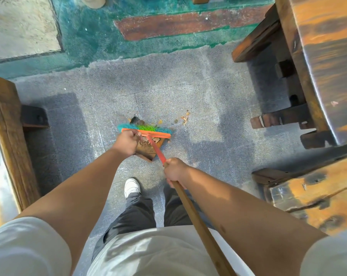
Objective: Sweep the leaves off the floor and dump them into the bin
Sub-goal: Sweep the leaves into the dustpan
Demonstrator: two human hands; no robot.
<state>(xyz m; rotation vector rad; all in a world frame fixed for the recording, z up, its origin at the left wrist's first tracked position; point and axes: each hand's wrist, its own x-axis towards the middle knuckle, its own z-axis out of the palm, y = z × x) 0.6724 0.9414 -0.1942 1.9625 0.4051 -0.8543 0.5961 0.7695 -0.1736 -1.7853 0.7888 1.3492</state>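
Note:
A broom with an orange head and green and teal bristles stands on the grey floor, its wooden handle running back toward me. My right hand grips the handle where the red part meets the wood. My left hand holds a brown dustpan just behind the broom head; dry leaves lie inside it. A few small dry leaves are scattered on the floor beyond the bristles, to the right. No bin is in view.
A wooden bench stands at the left. A wooden table and another bench stand at the right. My white shoe is below the dustpan. Beyond the grey floor lies a teal painted strip.

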